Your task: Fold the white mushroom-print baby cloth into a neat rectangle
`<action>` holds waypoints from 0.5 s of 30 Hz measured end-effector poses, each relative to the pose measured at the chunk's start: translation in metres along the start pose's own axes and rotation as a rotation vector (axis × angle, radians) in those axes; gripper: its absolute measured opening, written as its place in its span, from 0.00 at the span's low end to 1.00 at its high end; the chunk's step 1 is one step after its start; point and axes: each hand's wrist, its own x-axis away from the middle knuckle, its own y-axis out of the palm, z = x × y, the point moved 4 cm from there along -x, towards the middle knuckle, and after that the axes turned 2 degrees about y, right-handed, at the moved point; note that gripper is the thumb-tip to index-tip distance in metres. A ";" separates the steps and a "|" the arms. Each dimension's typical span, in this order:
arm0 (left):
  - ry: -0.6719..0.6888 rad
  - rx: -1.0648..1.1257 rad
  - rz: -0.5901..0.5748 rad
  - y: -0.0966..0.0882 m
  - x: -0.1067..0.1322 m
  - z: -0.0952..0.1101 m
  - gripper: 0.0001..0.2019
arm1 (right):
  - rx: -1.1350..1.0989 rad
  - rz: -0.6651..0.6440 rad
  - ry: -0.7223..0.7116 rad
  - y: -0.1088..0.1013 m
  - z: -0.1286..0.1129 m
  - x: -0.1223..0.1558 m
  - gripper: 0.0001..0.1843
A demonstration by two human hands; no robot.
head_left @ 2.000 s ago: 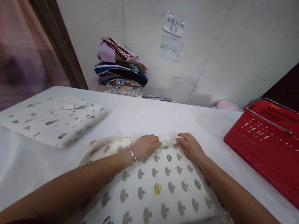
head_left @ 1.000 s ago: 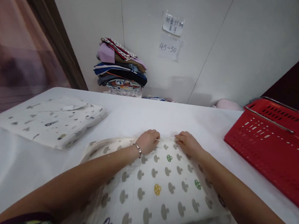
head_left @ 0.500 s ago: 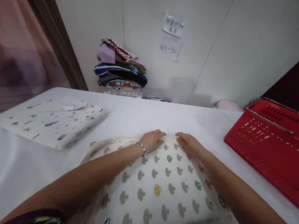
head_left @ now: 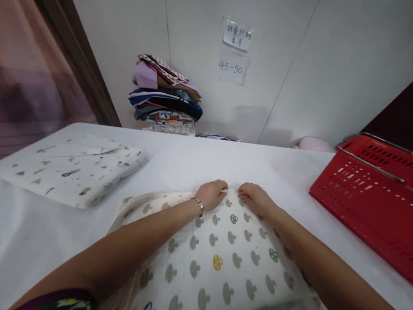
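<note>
A white cloth printed with grey, green, yellow and purple mushrooms lies in front of me, its layers spread over the near middle of the table. My left hand pinches the cloth's far edge, a bracelet on its wrist. Just to the right, my right hand grips the same edge with curled fingers. Only a short stretch of the edge shows between the two hands. Both forearms rest over the sides of the cloth and hide parts of it.
A folded white patterned cloth lies on the white table at left. A red plastic basket with metal handles stands at right. Behind the table, a pile of folded fabrics rises against the wall, below paper signs.
The fingers of both hands have closed on the cloth's far edge; before, they were stretched out over it. My right hand has shifted slightly left.
</note>
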 end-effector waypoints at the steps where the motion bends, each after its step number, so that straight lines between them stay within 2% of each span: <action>1: 0.003 0.005 0.002 0.000 0.000 0.000 0.10 | -0.007 0.004 0.005 0.000 -0.001 0.000 0.07; 5: 0.002 0.007 -0.013 0.001 -0.001 0.001 0.10 | -0.044 0.023 0.078 0.002 0.001 -0.002 0.05; 10: -0.001 0.013 -0.011 0.002 -0.001 0.001 0.10 | -0.145 0.114 0.112 0.000 0.002 -0.004 0.05; 15: -0.020 0.020 0.006 0.003 -0.003 0.001 0.08 | -0.123 0.023 0.206 0.002 0.001 -0.006 0.05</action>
